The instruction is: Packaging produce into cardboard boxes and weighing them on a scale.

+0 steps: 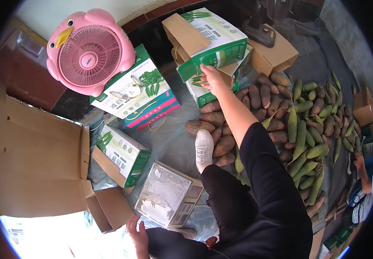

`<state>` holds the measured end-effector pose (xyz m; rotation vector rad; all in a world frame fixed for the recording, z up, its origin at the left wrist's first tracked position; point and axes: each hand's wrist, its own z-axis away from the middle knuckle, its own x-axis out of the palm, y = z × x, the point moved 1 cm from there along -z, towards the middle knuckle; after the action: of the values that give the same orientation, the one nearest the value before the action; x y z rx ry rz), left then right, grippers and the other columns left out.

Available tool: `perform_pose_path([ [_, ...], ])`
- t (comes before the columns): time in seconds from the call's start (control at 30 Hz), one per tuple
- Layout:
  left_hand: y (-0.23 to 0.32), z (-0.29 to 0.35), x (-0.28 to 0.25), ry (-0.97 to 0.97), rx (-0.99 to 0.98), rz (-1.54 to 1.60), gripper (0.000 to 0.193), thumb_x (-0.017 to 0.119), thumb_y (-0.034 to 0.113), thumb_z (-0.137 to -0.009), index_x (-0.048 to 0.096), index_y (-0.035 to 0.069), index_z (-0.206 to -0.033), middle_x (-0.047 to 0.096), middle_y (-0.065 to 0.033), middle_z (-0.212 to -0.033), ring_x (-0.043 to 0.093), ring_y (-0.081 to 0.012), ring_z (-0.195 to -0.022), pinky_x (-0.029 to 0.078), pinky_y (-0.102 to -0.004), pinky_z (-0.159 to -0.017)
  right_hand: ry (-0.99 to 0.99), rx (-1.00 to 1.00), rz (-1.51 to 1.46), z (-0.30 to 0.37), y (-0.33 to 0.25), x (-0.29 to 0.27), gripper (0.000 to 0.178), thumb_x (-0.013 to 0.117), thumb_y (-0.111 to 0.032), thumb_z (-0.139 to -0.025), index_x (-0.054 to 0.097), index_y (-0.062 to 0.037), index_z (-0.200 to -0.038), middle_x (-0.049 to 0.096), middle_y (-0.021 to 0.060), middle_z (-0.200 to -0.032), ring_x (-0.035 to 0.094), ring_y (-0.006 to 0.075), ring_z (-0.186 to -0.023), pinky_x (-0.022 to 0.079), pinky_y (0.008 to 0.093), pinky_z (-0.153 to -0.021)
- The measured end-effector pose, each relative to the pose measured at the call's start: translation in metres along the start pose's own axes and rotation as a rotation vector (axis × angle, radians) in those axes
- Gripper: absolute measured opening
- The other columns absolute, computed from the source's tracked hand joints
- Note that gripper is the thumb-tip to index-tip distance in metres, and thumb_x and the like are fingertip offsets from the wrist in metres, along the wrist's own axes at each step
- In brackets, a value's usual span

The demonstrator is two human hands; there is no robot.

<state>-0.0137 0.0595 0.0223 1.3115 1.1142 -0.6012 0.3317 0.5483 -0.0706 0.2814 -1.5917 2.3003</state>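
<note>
My right arm stretches forward to a white and green carton lying with its brown flap folded out. My right hand pinches the green flap at the carton's near end. Under it is a second carton of the same print, partly hidden by my hand and the upper carton. My left hand hangs low by my knee, fingers apart and holding nothing. It is nearest to a small brown open carton and a flat weighing scale with a worn silvery top.
Reddish-brown roots and long green radishes are heaped on the right. A pink fan stands by stacked gift boxes. Another printed carton lies left of the scale. At the right edge, another person's hand shows.
</note>
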Motion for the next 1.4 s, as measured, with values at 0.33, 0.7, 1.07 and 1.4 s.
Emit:
perform_pose_path([
  [0.33, 0.003, 0.005, -0.006, 0.029, 0.039, 0.035, 0.021, 0.058, 0.000, -0.074, 0.062, 0.000, -0.094, 0.062, -0.0153, -0.094, 0.056, -0.0329, -0.092, 0.043, -0.0399, -0.083, 0.314, -0.244, -0.127, 0.047, -0.049, -0.091, 0.035, 0.062, -0.032, -0.085, 0.055, -0.0067, -0.108, 0.056, 0.0054, -0.105, 0.052, 0.0190, -0.093, 0.047, 0.0393, -0.080],
  [0.7, -0.010, 0.024, -0.015, 0.066, 0.126, -0.025, 0.023, 0.059, 0.001, -0.072, 0.062, 0.001, -0.095, 0.061, -0.0149, -0.096, 0.054, -0.0338, -0.093, 0.043, -0.0413, -0.083, 0.126, -0.175, -0.395, 0.200, -0.081, -0.160, 0.035, 0.057, -0.028, -0.088, 0.051, -0.0078, -0.115, 0.053, 0.0092, -0.110, 0.053, 0.0274, -0.094, 0.048, 0.0406, -0.085],
  [1.07, 0.037, 0.023, -0.048, 0.167, 0.279, -0.117, 0.041, 0.060, 0.001, -0.072, 0.055, 0.001, -0.113, 0.053, -0.0168, -0.117, 0.048, -0.0361, -0.111, 0.037, -0.0445, -0.095, -0.157, -0.182, -0.108, 0.314, -0.115, -0.133, 0.031, 0.054, -0.032, -0.089, 0.051, -0.0112, -0.111, 0.057, 0.0026, -0.101, 0.057, 0.0167, -0.087, 0.049, 0.0348, -0.076],
  [1.4, 0.138, -0.032, -0.074, 0.250, 0.341, -0.435, 0.073, 0.074, 0.012, -0.065, 0.041, 0.008, -0.131, 0.044, -0.0120, -0.131, 0.041, -0.0305, -0.122, 0.034, -0.0420, -0.099, -0.632, 0.053, 0.195, 0.358, -0.108, 0.003, 0.020, 0.058, -0.023, -0.088, 0.060, -0.0053, -0.097, 0.060, -0.0001, -0.092, 0.055, 0.0061, -0.086, 0.044, 0.0200, -0.076],
])
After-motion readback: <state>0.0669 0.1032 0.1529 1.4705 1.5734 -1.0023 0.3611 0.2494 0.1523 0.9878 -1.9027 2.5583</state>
